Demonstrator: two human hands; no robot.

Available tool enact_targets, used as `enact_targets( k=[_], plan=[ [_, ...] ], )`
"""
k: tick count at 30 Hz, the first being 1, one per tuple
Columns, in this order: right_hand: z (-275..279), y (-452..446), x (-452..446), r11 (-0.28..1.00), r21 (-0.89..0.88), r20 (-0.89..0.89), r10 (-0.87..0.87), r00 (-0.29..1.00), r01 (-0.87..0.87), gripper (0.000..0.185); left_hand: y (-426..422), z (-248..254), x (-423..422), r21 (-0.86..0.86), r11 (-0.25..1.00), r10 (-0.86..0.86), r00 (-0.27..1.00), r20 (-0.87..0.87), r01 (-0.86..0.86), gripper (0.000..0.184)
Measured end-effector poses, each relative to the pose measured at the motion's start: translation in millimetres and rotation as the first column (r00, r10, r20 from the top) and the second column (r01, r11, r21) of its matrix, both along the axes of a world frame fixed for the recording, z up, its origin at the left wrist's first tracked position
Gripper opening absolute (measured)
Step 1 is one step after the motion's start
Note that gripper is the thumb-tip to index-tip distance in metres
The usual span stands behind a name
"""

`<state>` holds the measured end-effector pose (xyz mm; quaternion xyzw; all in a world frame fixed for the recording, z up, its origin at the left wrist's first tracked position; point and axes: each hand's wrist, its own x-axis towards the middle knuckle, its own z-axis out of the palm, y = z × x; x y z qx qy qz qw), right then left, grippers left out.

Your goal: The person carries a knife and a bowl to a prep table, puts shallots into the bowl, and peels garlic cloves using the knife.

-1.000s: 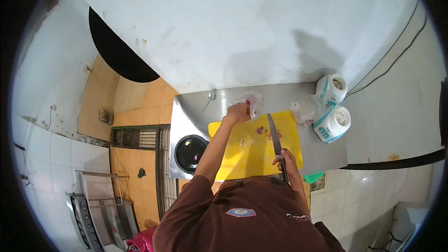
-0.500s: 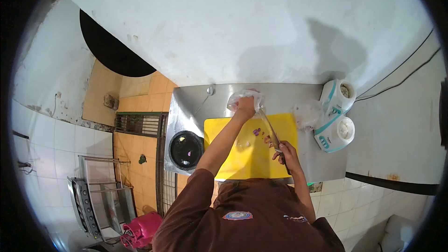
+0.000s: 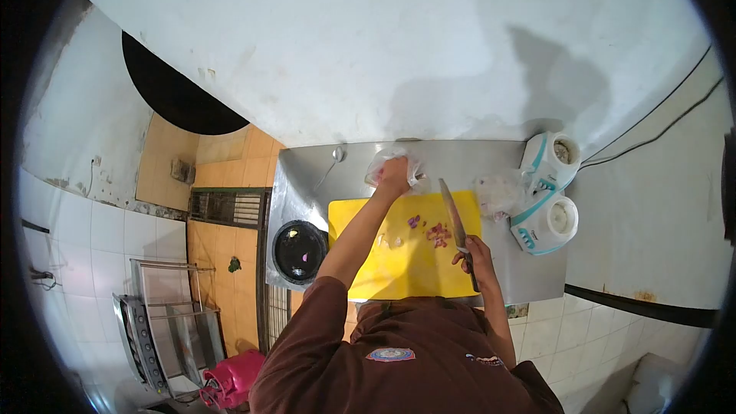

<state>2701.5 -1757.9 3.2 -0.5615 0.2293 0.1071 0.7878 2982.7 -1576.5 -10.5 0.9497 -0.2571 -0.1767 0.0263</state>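
Grips the knife [image 3: 454,215] in the right hand [image 3: 476,254], closed round the handle by the board's [image 3: 368,276] right edge. Has drawn the blade off the bag [image 3: 415,171] since the earlier frame, baring red bits [image 3: 438,235]. Aims the tip at the wall [image 3: 307,54], long axis slanting slightly left, past the far edge. Reaches into the bag with the left hand [image 3: 395,176]; cannot tell finger spread. Leaves bare steel [image 3: 530,268] rightward, little beside the bowl [image 3: 277,253].

Steel shows bare between the spoon [image 3: 337,155] and the yellow board [image 3: 368,261]; the knife [image 3: 454,218] overhangs the board's right.
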Motion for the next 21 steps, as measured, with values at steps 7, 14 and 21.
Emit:
enact_targets(
  k=[7, 14, 21],
  plan=[
    [2.4, -0.8, -7.1, 0.999, -0.018, 0.052, -0.032, 0.998, 0.033, 0.037, 5.9, -82.3, 24.8, 0.052, 0.997, -0.061, 0.986, 0.154, 0.054, 0.051],
    [5.6, 10.4, -19.5, 0.999, -0.036, 0.040, -0.032, 0.999, 0.033, 0.042, -18.8, -12.5, -6.5, 0.177, 0.981, -0.095, 0.990, 0.108, 0.075, 0.036],
    [14.9, 18.8, -33.0, 0.997, -0.042, 0.069, -0.062, 0.996, 0.065, 0.041, -18.5, -25.9, -1.8, 0.055, 0.998, -0.029, 0.993, 0.114, 0.023, 0.028]
  ],
)
